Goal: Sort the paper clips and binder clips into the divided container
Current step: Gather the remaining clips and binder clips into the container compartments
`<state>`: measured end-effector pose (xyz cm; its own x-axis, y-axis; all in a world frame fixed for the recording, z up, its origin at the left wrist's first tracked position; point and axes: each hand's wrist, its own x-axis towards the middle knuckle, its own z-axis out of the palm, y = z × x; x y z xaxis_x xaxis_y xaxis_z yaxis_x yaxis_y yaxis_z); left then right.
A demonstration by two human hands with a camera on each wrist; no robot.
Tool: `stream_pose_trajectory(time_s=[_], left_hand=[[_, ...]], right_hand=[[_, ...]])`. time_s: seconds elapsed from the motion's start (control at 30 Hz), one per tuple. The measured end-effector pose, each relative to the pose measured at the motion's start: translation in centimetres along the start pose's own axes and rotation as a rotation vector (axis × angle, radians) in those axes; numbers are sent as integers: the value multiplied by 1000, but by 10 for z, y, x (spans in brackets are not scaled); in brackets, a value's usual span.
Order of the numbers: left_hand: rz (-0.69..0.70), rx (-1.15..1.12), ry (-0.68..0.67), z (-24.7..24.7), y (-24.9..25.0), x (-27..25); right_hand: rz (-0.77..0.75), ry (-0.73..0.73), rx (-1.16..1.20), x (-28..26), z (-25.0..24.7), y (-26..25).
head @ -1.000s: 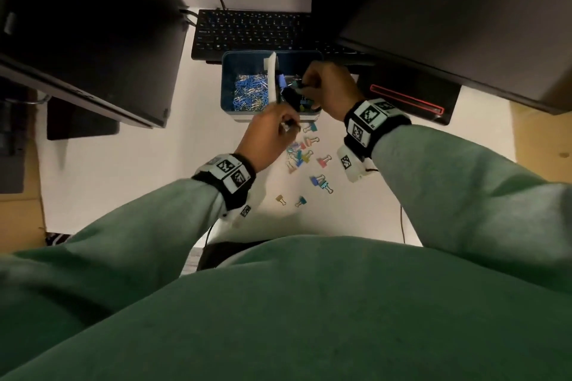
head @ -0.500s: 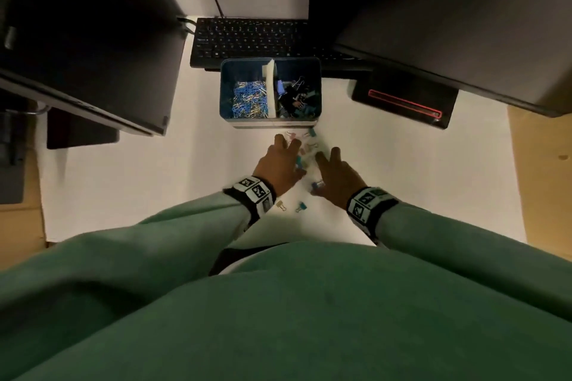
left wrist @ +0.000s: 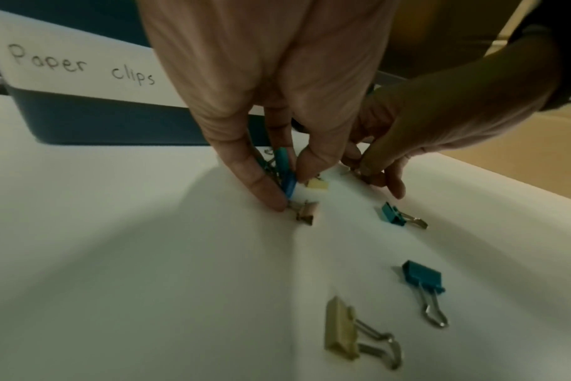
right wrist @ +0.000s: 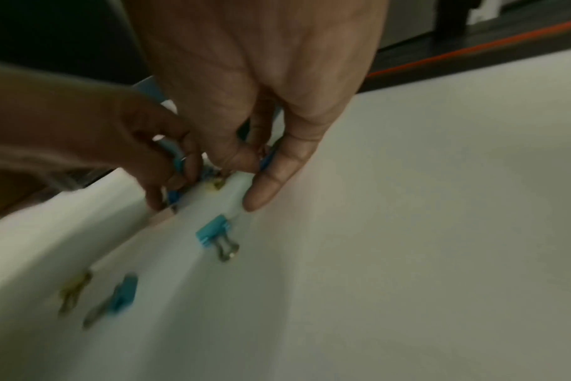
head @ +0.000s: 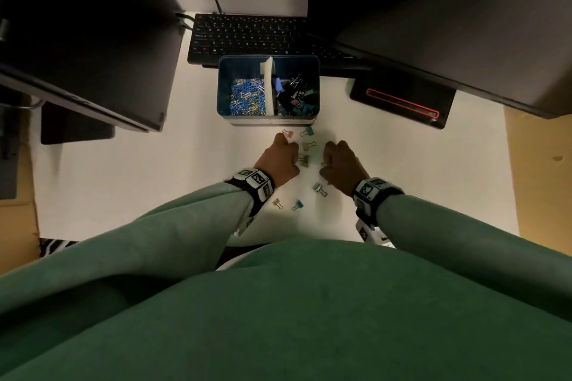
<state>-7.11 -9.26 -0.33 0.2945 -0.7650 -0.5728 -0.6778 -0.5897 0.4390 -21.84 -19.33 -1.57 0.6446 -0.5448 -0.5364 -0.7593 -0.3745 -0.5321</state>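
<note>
The blue divided container (head: 224,93) stands in front of the keyboard. Blue and gold paper clips (head: 247,96) fill its left half and binder clips (head: 294,93) its right half, with a white divider (head: 268,83) between. Several small binder clips (head: 309,145) lie loose on the white desk below it. My left hand (head: 295,161) is down among them, and in the left wrist view its thumb and fingers pinch a blue and a teal binder clip (left wrist: 287,170). My right hand (head: 323,164) is close beside it, fingers curled, pinching a blue binder clip (right wrist: 266,159).
A keyboard (head: 247,37) lies behind the container, and dark monitors overhang on the left (head: 86,40) and right (head: 448,25). A black box with a red line (head: 402,102) sits to the right. Teal (left wrist: 392,216), blue (left wrist: 422,281) and gold (left wrist: 341,330) clips lie nearer my body.
Both hands have come back from the container to the loose clips on the desk. Their fingers, spread half a second ago, have now curled onto clips.
</note>
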Motion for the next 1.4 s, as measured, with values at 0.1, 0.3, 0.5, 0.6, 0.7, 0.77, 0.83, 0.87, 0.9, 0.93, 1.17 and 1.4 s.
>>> stream_pose_trajectory(time_s=[0.1,0.3,0.5,0.6,0.7,0.77,0.83,0.87,0.9,0.93,1.17,1.4], left_hand=[[14,-69,44,-6,-7,-4],[174,-215,467,-71,16,-10],[198,-139,445,-103,22,14],[264,-135,503,-84,11,-2],[222,-71,232,-50,-4,-12],[149,48,64,-26,-16,-7],[106,169,46,-8,-21,-3],[93,220,65,-2,-20,-2],[87,250,82,2,-19,-1],[94,251,108,5,-17,0],[153,113,174,31,-29,3],[74,-6,158,25,-20,-2]], right_hand=[[-42,88,266,-3,-20,-4],[-241,334,391,27,-73,-73],[-300,284,124,42,-78,-84],[-395,367,17,23,-66,-58],[-349,97,-225,10,-42,-31],[-254,-71,-363,13,-26,-24],[-233,-83,-453,21,-13,-25],[-240,-61,-482,24,-9,-27],[-244,-36,-493,27,-5,-29],[-245,-17,-484,28,-3,-30],[-236,-36,-379,20,21,-28],[-86,-77,-140,16,7,-17]])
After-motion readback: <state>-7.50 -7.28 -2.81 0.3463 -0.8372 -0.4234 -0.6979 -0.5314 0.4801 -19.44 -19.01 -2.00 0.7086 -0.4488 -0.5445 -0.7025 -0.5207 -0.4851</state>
